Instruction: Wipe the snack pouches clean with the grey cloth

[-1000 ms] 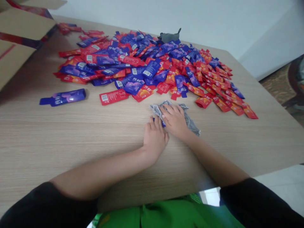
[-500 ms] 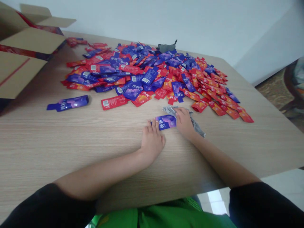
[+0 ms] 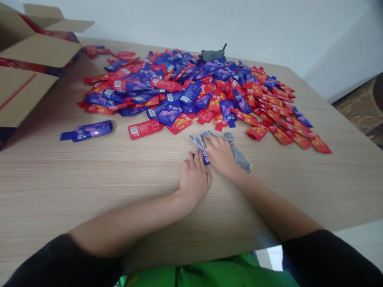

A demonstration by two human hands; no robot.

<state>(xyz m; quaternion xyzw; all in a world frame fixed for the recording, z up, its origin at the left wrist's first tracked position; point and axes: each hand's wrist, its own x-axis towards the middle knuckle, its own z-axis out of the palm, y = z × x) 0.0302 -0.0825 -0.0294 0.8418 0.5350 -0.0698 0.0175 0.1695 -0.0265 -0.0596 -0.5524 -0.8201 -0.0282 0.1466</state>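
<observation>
Left hand (image 3: pixel 194 180) laid flat, fingertips pinning one end of purple pouch (image 3: pixel 206 158); rest seems to run under grey cloth (image 3: pixel 240 156). Right hand (image 3: pixel 221 154) presses cloth, can't really tell if pinching. Imo firm left hold, light even strokes away from those fingertips, so pouch doesn't skid.

Black sleeves (image 3: pixel 326 255), ending short of wrists — bright green garment (image 3: pixel 206 275) at front.

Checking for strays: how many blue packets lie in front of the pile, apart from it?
2: one blue packet at the left; another under the left hand and grey cloth, mostly covered. More could be hidden beneath the cloth.
</observation>
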